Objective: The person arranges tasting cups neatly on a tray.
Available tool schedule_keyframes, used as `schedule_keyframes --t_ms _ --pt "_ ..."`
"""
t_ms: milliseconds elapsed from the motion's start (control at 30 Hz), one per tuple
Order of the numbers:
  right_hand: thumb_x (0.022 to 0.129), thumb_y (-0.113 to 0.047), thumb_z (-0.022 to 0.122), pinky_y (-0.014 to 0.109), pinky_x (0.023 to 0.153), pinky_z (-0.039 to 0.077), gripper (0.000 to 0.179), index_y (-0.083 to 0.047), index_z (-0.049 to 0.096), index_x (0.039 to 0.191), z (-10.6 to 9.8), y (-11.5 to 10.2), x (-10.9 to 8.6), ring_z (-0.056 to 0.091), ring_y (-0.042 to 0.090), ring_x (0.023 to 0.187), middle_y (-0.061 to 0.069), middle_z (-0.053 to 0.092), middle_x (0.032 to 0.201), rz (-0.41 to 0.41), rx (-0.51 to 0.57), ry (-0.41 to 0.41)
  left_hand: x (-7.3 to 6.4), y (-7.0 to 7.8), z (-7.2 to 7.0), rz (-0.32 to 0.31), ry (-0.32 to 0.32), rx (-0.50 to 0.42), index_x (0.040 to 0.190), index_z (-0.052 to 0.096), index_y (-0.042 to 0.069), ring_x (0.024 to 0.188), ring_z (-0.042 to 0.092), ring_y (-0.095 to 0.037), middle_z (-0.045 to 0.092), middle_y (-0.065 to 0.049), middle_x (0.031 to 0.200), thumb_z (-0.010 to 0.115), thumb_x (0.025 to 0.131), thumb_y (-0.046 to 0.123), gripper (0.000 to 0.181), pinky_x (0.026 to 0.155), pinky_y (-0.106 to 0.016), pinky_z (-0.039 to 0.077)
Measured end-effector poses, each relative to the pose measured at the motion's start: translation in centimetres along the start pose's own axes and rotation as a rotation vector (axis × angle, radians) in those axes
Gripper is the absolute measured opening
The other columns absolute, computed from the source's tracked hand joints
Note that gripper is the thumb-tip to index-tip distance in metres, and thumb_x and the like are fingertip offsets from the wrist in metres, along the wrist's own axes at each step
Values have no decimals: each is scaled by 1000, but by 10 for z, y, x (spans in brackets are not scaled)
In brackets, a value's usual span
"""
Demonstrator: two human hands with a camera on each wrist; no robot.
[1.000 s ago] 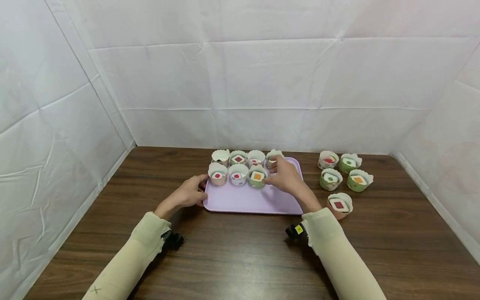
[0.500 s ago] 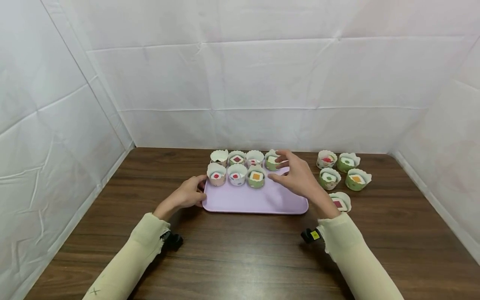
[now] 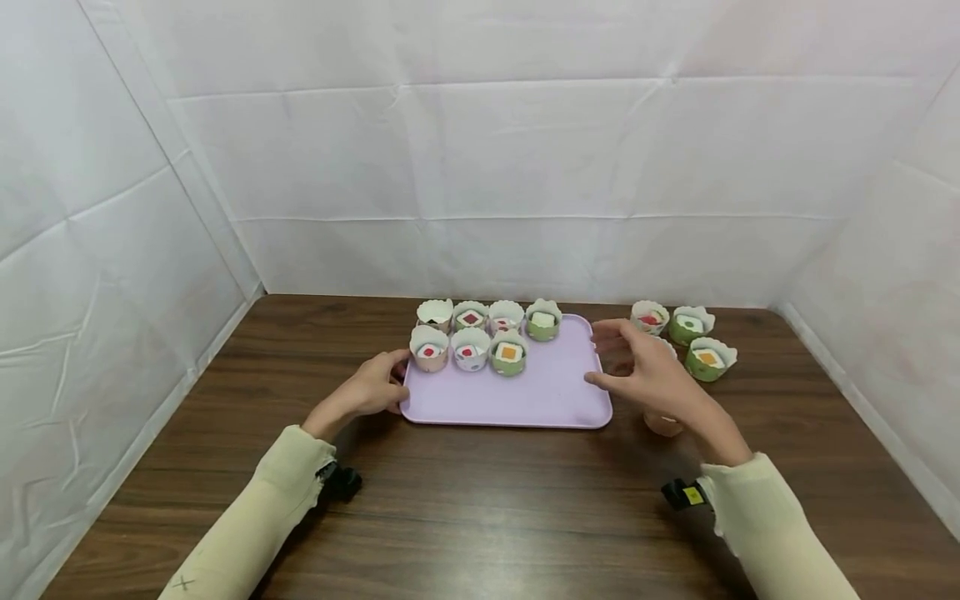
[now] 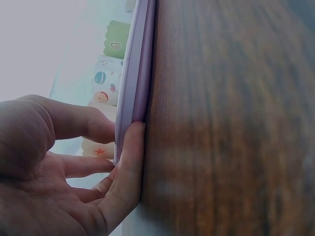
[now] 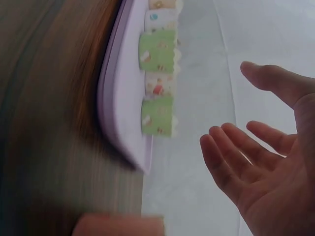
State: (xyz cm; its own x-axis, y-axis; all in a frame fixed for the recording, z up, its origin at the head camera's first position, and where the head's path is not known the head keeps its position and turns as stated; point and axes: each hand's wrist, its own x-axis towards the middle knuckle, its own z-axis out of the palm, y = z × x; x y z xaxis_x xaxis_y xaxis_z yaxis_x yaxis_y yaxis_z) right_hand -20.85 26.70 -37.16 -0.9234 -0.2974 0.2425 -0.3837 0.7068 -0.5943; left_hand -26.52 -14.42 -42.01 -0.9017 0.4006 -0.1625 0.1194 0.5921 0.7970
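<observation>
In the head view my left hand [image 3: 367, 385] is at the left edge of a lilac tray [image 3: 510, 408]. The left wrist view shows its thumb and fingers pinching the tray's rim [image 4: 129, 93]. Two rows of cupcakes in scalloped paper cups fill the tray's back left: several behind, and three in front, among them a green cup with an orange square [image 3: 509, 353]. A green cup [image 3: 543, 322] ends the back row. My right hand [image 3: 648, 367] hovers past the tray's right edge, thumb and fingers spread, holding nothing.
More cupcakes stand on the dark wooden table [image 3: 480, 517] to the right: a red-topped one [image 3: 648, 317], a green one [image 3: 690, 325] and an orange-topped one [image 3: 709, 360]. The right hand partly hides an orange-brown cup [image 3: 663, 424]. White sheeting [image 3: 525, 167] encloses the table.
My right hand has withdrawn from the green cup at the back row's right end and moved right, toward the cupcakes beside the tray. The left hand keeps its place.
</observation>
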Motion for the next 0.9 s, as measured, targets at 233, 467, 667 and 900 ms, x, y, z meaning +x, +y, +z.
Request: schedule_keyframes --t_ms 233,467,667,900 --pt "84 -16 86 44 86 64 67 -5 52 141 -23 22 -23 69 25 108 15 67 127 -13 -41 48 0 0 -1 2 4 11 156 30 -12 86 64 -22 54 -31 124 57 83 -8 78 66 -32 67" --pt "80 -16 89 28 81 62 55 -4 62 127 -46 44 -42 63 1 96 13 70 118 -26 -84 47 0 0 -1 2 1 6 156 29 -12 86 64 -22 54 -32 125 57 83 -8 79 67 -32 67" --pt "80 -18 90 23 80 61 50 -8 66 123 -59 60 -51 59 -7 100 10 69 117 -7 -63 -34 -1 -1 -1 -4 8 8 156 30 -12 84 64 -21 55 -31 124 57 81 -8 79 66 -31 67" --pt "78 -12 90 24 79 62 67 1 57 134 -65 76 -58 61 -2 106 19 63 124 40 79 -195 0 -1 0 0 8 3 156 30 -11 85 64 -23 54 -32 124 57 81 -8 80 66 -31 67"
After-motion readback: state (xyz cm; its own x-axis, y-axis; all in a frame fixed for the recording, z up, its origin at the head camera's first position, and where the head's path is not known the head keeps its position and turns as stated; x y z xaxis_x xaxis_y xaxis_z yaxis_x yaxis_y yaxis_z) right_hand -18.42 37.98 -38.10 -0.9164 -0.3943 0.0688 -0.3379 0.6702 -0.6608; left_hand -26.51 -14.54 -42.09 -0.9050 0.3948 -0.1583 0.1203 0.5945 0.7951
